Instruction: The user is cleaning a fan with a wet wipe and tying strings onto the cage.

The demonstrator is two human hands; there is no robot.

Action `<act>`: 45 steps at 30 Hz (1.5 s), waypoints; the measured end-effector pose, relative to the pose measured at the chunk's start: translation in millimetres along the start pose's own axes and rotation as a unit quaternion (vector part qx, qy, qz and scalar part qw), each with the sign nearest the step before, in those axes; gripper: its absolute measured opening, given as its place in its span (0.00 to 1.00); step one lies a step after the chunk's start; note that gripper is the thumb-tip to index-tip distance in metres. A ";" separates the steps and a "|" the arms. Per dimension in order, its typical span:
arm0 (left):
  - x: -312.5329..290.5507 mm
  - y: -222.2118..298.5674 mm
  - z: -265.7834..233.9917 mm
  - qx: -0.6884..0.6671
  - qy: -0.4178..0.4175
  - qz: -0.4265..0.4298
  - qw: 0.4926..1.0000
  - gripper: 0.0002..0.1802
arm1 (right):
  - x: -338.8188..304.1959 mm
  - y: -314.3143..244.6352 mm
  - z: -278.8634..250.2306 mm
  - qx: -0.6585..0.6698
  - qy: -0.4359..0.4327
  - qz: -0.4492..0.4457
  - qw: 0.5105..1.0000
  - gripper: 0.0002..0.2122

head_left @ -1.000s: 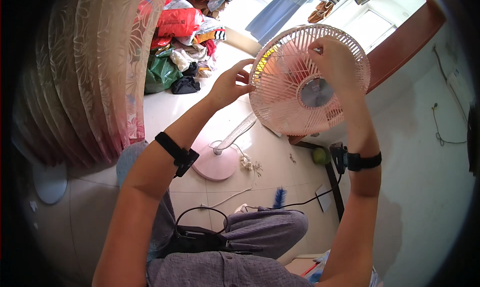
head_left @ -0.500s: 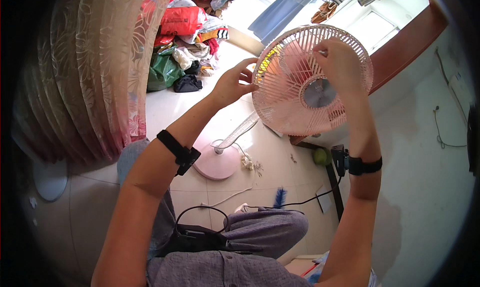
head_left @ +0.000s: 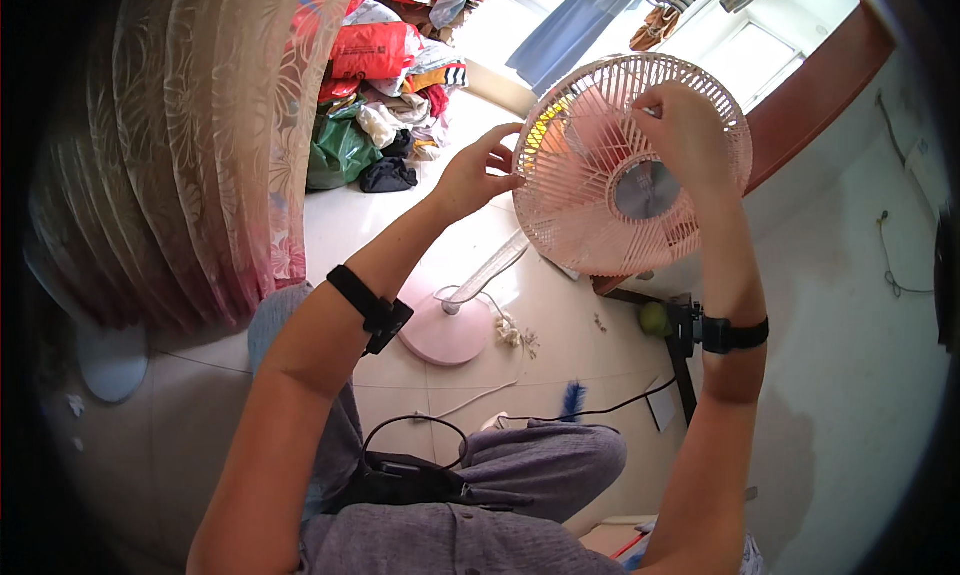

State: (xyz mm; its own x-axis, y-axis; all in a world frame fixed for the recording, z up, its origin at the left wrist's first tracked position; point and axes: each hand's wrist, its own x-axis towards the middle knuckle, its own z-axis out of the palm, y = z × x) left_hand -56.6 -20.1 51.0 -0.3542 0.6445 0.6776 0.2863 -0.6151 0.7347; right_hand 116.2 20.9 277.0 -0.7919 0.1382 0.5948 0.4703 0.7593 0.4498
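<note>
A pink standing fan (head_left: 572,213) with a round slatted guard and a grey centre cap (head_left: 644,189) tilts in front of me. My left hand (head_left: 482,175) grips the left rim of the guard between thumb and fingers. Over the upper front of the guard, my right hand (head_left: 684,125) is closed in a pinch. Something small and pale shows at its fingertips, too small to name. Pink blades and a yellow patch (head_left: 545,130) show through the slats. Below, a pale pole runs down to the fan's round pink base (head_left: 446,333) on the floor.
A patterned curtain (head_left: 200,145) hangs at left, beside a pile of bags and clothes (head_left: 375,125). Fallen flowers (head_left: 512,332), a blue bristly brush (head_left: 572,400) and cables lie on the tiled floor. A white wall (head_left: 850,375) stands at right, near a green round object (head_left: 654,319).
The whole view has shifted slightly, so everything sits a little further right and lower. Both hands keep their places on the fan, the right one still pinching.
</note>
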 end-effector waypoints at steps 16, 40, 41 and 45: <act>7.2 -8.8 3.2 -0.046 -0.026 0.002 0.999 0.40 | -5.8 16.0 7.3 0.102 0.046 0.067 0.991 0.06; 5.1 -5.1 5.7 -0.120 -0.033 -0.029 0.992 0.40 | -2.3 30.8 19.6 0.062 0.035 -0.074 0.995 0.05; 5.8 -3.9 7.4 -0.114 -0.033 -0.026 0.993 0.40 | -1.2 32.4 22.4 0.072 0.042 -0.078 0.994 0.05; 6.4 -7.9 6.1 -0.108 -0.030 -0.019 0.994 0.40 | 4.3 33.2 33.4 0.044 0.115 -0.116 0.986 0.05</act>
State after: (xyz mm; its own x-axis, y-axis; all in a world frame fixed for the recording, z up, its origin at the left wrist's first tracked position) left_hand -55.7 -8.4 49.7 -0.3063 0.6911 0.6546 0.0743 -0.6682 0.7403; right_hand 115.4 68.0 272.2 -0.7597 -0.1856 0.6232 0.2440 0.8070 0.5378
